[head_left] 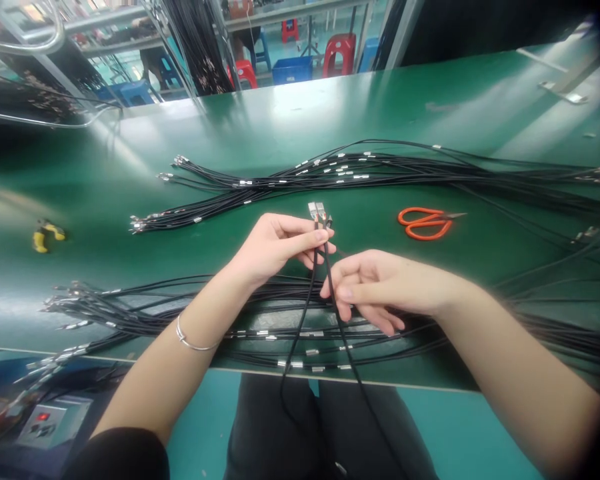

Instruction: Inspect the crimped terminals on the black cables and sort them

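Observation:
Near the middle of the view, my left hand pinches two black cables just below their ends. White connectors stick up above its fingertips. The cables hang down over the table's front edge toward my lap. My right hand is beside the right-hand cable, its fingers loosely curled and apart; nothing is visibly gripped in it. Under both hands lies a bundle of black cables with white tags. A second bundle stretches across the green table farther back.
Orange-handled scissors lie right of centre, blades pointing right. A yellow-handled tool sits at the far left. A metal box with a red switch is below the table's left front. Metal racks with hanging cables stand behind the table.

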Motion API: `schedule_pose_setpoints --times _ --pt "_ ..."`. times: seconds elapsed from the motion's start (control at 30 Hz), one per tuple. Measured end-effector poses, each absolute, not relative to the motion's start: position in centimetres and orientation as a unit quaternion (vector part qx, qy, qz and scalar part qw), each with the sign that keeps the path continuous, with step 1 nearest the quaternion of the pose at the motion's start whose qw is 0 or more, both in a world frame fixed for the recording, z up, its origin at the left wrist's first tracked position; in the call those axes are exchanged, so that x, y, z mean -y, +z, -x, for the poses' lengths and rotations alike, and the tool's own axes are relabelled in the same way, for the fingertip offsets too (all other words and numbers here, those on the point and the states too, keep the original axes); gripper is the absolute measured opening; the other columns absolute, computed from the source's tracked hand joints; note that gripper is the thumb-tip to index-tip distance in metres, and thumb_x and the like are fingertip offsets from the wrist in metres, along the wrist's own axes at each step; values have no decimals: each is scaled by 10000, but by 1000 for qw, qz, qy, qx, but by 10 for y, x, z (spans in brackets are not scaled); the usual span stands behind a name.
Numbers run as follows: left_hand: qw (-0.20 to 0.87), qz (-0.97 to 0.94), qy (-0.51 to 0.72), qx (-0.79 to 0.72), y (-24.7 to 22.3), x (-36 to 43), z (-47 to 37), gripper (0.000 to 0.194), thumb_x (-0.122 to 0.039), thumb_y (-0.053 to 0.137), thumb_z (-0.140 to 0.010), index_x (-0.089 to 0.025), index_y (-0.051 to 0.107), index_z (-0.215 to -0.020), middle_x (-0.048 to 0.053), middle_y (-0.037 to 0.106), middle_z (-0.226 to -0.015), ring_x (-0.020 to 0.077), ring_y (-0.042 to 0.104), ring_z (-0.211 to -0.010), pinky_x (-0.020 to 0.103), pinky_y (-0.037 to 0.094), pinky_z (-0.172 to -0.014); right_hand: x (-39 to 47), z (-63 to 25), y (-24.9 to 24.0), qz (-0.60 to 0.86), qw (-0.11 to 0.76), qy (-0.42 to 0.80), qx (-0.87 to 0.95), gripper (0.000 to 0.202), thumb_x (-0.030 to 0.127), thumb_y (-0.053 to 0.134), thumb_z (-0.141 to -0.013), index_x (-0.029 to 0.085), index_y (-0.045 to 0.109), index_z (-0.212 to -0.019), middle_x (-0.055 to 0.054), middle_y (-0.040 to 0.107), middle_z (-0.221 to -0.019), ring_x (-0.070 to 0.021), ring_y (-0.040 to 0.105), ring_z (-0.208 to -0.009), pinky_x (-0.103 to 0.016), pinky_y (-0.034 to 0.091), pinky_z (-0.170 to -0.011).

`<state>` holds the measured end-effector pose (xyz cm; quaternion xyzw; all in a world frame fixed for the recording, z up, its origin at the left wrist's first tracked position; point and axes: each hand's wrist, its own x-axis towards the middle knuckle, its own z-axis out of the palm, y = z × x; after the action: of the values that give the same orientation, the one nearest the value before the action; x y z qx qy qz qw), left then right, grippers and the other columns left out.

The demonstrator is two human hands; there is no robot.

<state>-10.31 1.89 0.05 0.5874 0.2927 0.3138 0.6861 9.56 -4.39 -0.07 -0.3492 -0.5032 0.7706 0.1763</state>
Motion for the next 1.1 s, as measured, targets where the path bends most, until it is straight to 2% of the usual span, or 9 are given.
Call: schedule_pose_setpoints --times 0.1,0.2,0.3,0.4,0.53,0.77,0.87,1.0,1.1 --pt "679 -576 333 -310 -1 -23 105 246 -313 782 -755 -112 753 -894 89 729 -861 116 675 -640 183 571 -579 39 -106 4 394 216 731 513 248 345 682 -830 107 630 -877 11 603 -606 -40 460 -350 -150 359 -331" --pt "685 -571 329 -311 -2 -22 105 258 -327 788 -748 -97 746 -858 93 718 -881 115 678 -635 192 579 -582 26 -126 -2 568 361 561 483 191 301 664 -835 112 637 -850 1 571 -566 -74 497 -390 -190 423 -387" --pt "718 -563 288 -292 0 -17 102 259 -308 802 -733 -72 730 -813 112 714 -891 127 681 -622 199 578 -557 12 -141 -18 708 452 213 499 361 217 663 -807 109 596 -1145 -117 688 -842 -186 646 -597 -332 555 -585" --pt "764 -533 254 -260 2 -9 98 350 -254 789 -754 -89 698 -1048 84 711 -791 144 685 -607 214 580 -535 5 -135 -34 641 324 15 695 565 130 566 -844 107 435 -1394 -196 621 -1228 -293 636 -995 -464 517 -860" --pt "783 -526 249 -220 4 -2 95 675 -204 778 -766 -170 487 -1374 34 701 -730 160 691 -611 224 580 -522 5 -109 -41 476 135 27 869 398 131 500 -903 163 553 -1295 -115 567 -1343 -291 477 -1220 -414 451 -924" --pt "772 -529 264 -235 3 0 95 635 -252 787 -758 -184 533 -1337 46 708 -743 165 693 -613 216 574 -528 10 -106 -36 506 72 -66 857 167 154 536 -887 138 697 -931 -125 660 -913 -269 518 -869 -371 365 -709" --pt "768 -525 272 -245 3 1 94 630 -264 801 -741 -167 555 -1313 45 706 -743 163 689 -604 216 571 -518 10 -111 -35 552 163 27 817 145 166 544 -886 136 686 -895 -103 656 -840 -229 530 -786 -352 370 -697" --pt "766 -522 272 -258 5 2 94 569 -272 805 -737 -141 595 -1249 46 706 -727 160 684 -587 222 575 -516 12 -112 -25 593 454 321 583 174 293 660 -837 176 681 -964 -28 645 -802 -142 557 -672 -278 432 -634" --pt "764 -524 269 -263 5 2 93 514 -283 815 -723 -130 631 -1178 48 707 -719 158 680 -573 224 576 -514 17 -108 -14 503 582 482 420 198 310 713 -797 210 697 -967 20 606 -787 -94 555 -671 -228 467 -633"
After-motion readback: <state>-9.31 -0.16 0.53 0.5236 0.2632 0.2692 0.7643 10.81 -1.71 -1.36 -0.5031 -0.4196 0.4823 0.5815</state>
